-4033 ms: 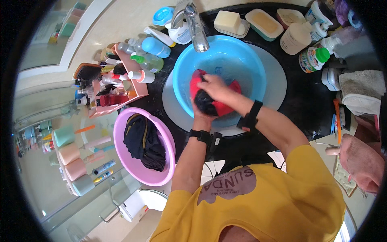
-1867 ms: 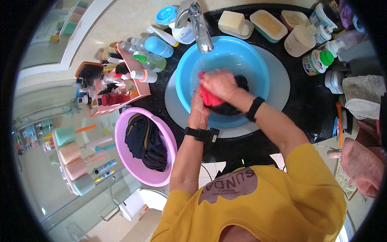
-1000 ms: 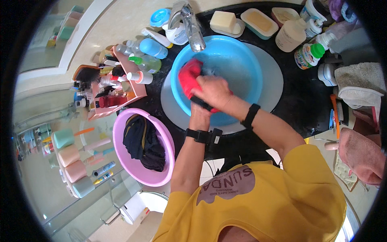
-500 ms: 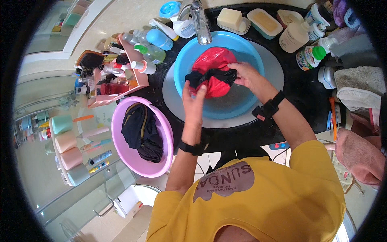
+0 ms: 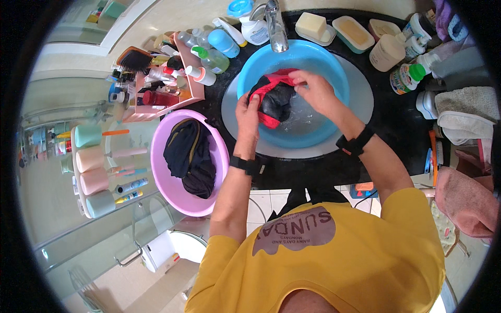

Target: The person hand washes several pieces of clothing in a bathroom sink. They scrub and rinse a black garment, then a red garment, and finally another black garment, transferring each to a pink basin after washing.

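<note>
- Red-and-black garment (image 5: 275, 104): inside blue basin (image 5: 318, 56), between hands.
- Left hand (image 5: 247, 113): thumb and fingers clamped on its left edge.
- Right hand (image 5: 316, 94): pinching upper-right edge.
- Water (image 5: 312, 119) open rightward; faucet (image 5: 277, 27) over far rim.

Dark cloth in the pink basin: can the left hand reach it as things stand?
Probably yes: the left hand holds the red-black cloth, but nothing covers the dark cloth in the pink basin to its left.
</note>
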`<action>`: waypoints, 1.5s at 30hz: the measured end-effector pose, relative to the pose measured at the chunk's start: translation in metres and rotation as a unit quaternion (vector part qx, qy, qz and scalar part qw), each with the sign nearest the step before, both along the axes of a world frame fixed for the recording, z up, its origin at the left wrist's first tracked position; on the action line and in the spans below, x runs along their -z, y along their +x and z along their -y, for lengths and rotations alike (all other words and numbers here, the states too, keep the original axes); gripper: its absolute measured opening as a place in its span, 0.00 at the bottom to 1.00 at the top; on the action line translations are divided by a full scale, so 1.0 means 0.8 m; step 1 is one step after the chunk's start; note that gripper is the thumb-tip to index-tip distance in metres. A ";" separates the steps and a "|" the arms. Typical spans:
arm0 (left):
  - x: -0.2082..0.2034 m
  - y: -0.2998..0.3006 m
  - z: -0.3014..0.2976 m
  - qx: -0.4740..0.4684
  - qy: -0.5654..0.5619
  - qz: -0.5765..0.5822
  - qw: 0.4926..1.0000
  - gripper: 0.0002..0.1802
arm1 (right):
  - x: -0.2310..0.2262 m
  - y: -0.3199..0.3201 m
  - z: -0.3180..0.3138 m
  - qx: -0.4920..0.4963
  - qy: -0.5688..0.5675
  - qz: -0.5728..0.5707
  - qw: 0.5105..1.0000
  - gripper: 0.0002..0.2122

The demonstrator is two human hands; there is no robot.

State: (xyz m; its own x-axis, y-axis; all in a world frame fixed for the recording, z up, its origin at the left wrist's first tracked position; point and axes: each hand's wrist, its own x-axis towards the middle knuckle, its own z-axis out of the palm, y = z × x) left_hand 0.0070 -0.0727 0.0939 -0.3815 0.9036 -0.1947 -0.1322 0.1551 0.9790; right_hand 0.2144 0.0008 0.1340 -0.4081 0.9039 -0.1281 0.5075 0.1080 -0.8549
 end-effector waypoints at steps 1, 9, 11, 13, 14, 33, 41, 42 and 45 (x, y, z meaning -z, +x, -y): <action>-0.006 -0.003 -0.003 0.016 -0.017 0.062 0.998 0.16 | 0.007 0.001 0.009 -0.024 0.061 0.001 0.998 0.23; -0.043 -0.019 -0.019 0.104 -0.124 0.369 0.915 0.19 | 0.036 -0.011 0.006 -0.024 0.038 -0.151 0.987 0.26; -0.045 -0.019 -0.017 0.144 -0.098 0.388 0.905 0.19 | 0.039 -0.009 -0.004 -0.017 0.135 -0.141 0.981 0.21; -0.048 -0.016 -0.016 0.161 -0.099 0.390 0.901 0.20 | 0.038 -0.009 -0.014 -0.069 0.069 -0.065 0.993 0.16; -0.049 -0.014 -0.016 0.165 -0.104 0.388 0.901 0.21 | 0.037 -0.008 -0.018 -0.098 0.037 -0.028 0.994 0.14; -0.075 -0.009 -0.010 0.239 0.026 -0.127 0.962 0.19 | -0.061 -0.052 -0.066 -0.233 0.046 -0.156 0.959 0.11; -0.070 -0.010 -0.014 0.057 0.003 0.444 0.894 0.24 | 0.001 -0.003 -0.061 0.056 0.051 -0.202 0.977 0.17; -0.067 -0.010 -0.016 0.077 0.010 0.470 0.879 0.24 | 0.020 0.012 -0.041 0.043 -0.013 -0.157 0.987 0.19; -0.058 -0.009 -0.020 0.103 0.033 0.517 0.849 0.24 | 0.075 0.005 0.009 0.025 -0.103 -0.134 0.985 0.23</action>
